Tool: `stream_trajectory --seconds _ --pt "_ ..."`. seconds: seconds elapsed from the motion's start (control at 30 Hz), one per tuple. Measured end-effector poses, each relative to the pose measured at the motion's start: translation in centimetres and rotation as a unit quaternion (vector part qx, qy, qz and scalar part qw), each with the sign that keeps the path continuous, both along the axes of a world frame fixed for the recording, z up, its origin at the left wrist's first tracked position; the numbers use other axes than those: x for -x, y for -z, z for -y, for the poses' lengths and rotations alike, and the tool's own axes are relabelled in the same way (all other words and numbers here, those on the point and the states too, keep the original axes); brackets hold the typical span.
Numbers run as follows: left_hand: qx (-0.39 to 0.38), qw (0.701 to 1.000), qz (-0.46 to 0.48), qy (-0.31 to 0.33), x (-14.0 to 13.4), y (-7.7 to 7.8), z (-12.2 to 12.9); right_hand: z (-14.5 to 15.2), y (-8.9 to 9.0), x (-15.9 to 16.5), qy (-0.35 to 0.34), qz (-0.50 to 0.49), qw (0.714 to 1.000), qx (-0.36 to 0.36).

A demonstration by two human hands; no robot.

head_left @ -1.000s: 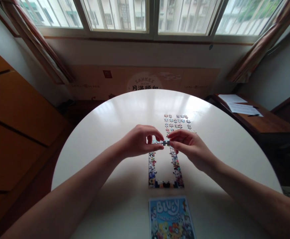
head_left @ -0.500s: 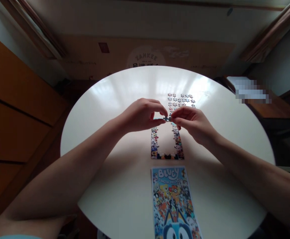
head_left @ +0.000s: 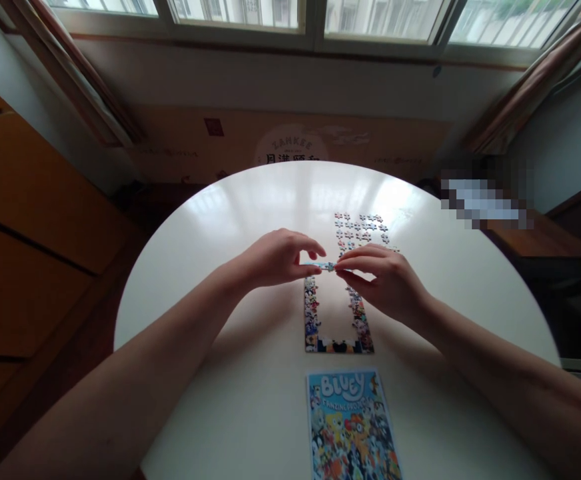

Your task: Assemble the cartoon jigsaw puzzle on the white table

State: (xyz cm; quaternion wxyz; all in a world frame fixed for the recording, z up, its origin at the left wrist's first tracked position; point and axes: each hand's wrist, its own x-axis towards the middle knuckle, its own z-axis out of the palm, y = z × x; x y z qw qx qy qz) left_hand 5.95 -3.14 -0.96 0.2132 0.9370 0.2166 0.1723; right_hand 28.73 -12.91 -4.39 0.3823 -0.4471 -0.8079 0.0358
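My right hand (head_left: 390,277) pinches a small jigsaw puzzle piece (head_left: 330,267) between thumb and fingertips, at the far end of the partly joined puzzle border (head_left: 311,313). Just left of that piece is my left hand (head_left: 283,260), its thumb and forefinger apart and nothing gripped between them. The left thumb tip is close to the piece; I cannot tell if they touch. Colourful sides and a dark near edge make up the border, with bare white table inside it. Parts of the border's far end are hidden behind my hands.
Several loose puzzle pieces (head_left: 360,227) lie in rows beyond my right hand. Nearer me is a Bluey picture sheet (head_left: 353,427). All rest on a white oval table (head_left: 210,253). A brown side table (head_left: 555,233) stands at the right, below windows (head_left: 385,20).
The view has tilted up, bringing the windows in. My left finger and thumb have parted from the puzzle piece they were pinching, which stays at my right fingertips.
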Motion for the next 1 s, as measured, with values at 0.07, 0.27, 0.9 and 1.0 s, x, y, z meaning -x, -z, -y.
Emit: stream_trajectory --seconds 0.07,0.27,0.9,1.0 --pt "-0.011 0.999 -0.016 -0.051 0.7 0.2 -0.9 -0.2 0.0 -0.1 0.016 0.007 1.000 0.015" --pt "0.022 0.991 -0.073 -0.110 1.6 1.4 -2.4 -1.0 0.9 0.1 0.019 0.018 0.998 0.063" --pt "0.060 0.982 -0.143 -0.106 1.0 1.9 -2.1 -1.3 1.8 0.8 -0.005 0.038 0.997 0.072" --pt "0.058 0.983 -0.136 -0.108 1.0 2.0 -2.1 -1.2 1.7 0.8 0.002 0.037 0.997 0.072"
